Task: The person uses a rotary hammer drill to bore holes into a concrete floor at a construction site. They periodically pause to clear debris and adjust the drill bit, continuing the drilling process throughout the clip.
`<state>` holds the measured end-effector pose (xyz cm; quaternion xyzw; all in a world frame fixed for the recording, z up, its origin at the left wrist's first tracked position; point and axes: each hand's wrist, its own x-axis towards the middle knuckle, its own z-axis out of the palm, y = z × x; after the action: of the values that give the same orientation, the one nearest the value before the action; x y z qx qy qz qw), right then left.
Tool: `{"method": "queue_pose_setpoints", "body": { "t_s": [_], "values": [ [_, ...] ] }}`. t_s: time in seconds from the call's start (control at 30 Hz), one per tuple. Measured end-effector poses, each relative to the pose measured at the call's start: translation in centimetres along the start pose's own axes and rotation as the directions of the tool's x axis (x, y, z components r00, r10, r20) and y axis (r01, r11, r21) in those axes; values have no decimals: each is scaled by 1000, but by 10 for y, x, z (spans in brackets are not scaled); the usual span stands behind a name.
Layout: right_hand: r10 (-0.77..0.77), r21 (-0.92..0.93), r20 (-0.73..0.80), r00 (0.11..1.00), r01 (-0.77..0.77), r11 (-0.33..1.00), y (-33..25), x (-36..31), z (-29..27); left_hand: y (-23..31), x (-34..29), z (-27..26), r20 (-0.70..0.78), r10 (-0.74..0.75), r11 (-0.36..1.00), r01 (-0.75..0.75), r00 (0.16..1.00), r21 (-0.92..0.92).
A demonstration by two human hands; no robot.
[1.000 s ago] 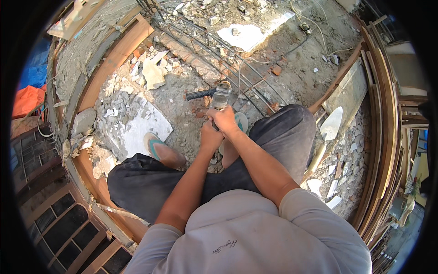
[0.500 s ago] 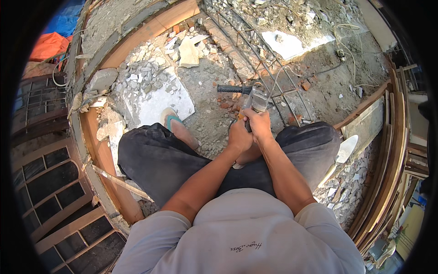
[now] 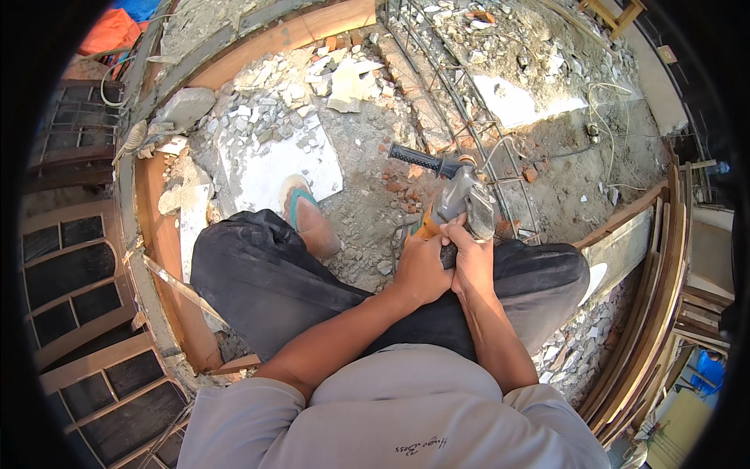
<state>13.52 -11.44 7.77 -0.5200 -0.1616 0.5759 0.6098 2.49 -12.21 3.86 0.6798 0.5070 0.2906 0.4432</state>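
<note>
An angle grinder (image 3: pixel 453 205) with an orange body, grey metal head and black ribbed side handle (image 3: pixel 414 157) is between my knees. My left hand (image 3: pixel 424 272) is closed round its rear body. Beside it, my right hand (image 3: pixel 473 254) grips the tool close to the grey guard, its fingers partly over the body. The two hands touch each other. The side handle points up and to the left, held by neither hand. Just beyond the tool's head runs a rebar cage (image 3: pixel 500 168). Whether a disc is fitted cannot be made out.
A white slab (image 3: pixel 293 164) bearing rubble lies by my left sandalled foot (image 3: pixel 312 227). A wooden board (image 3: pixel 297 35) borders the far left. A pale cable (image 3: pixel 598 117) curls on the dirt at right. Long timbers (image 3: pixel 652 297) stack at right; wooden frames (image 3: pixel 70 250) lie at left.
The grinder has turned and come nearer my right knee, its side handle now tilted instead of level. My right hand has shifted along the tool. The view has moved slightly.
</note>
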Motion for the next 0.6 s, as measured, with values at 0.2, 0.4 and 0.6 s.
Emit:
{"method": "queue_pose_setpoints", "body": {
  "t_s": [0.2,0.4,0.6],
  "values": [
    [-11,1,-46,999,11,1000,5,36,-13,-23,31,20,-40,65,997,-67,997,-40],
    [50,36,-76,996,-47,998,21,91,-29,-48,72,42,-58,65,994,-60,996,87],
    [65,-72,-59,996,-69,995,32,107,-47,-66,74,65,-79,37,996,-31,996,79]
  ]
}}
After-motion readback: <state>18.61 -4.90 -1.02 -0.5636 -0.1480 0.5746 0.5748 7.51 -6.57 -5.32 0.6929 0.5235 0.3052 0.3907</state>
